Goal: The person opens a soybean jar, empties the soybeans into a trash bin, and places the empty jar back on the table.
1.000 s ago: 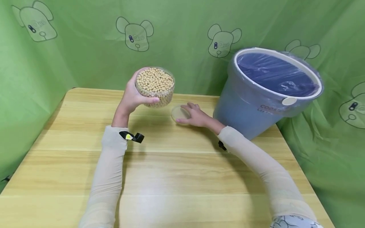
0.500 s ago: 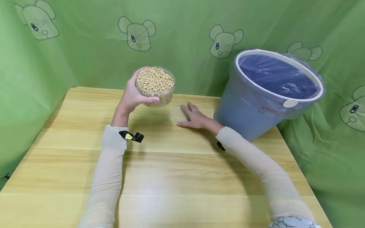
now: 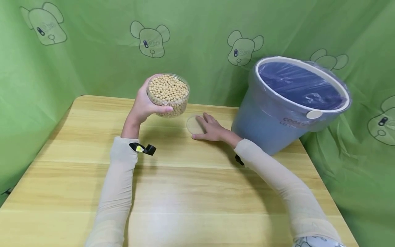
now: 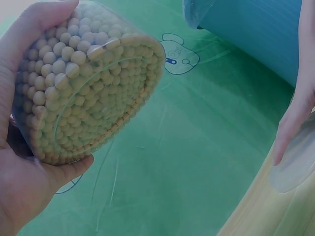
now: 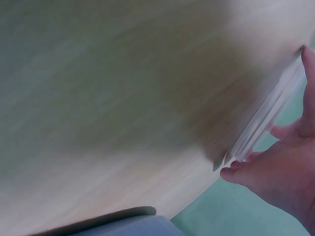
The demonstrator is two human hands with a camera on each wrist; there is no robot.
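Observation:
My left hand [image 3: 144,104] grips a clear round plastic jar [image 3: 181,107] from its left side and holds it above the table, tilted a little. Pale yellow soybeans [image 3: 168,87] fill the jar almost to its rim; its underside, lined with beans, faces the left wrist view. On the table to the right of the jar lies a clear round lid [image 3: 192,125]. My right hand [image 3: 213,129] rests over the lid's right part with fingers extended, thumb near its front edge. In the right wrist view the lid [image 5: 261,120] appears edge-on beside the fingers.
A large blue-grey bucket [image 3: 262,120] with a white rim and a clear plastic liner stands at the right, just behind my right wrist. The wooden table [image 3: 172,192] ends at a green curtain [image 3: 191,41] printed with bear heads.
My right hand has slid slightly back over the lid, its fingers now straighter and lower. My left hand keeps the jar at about the same place.

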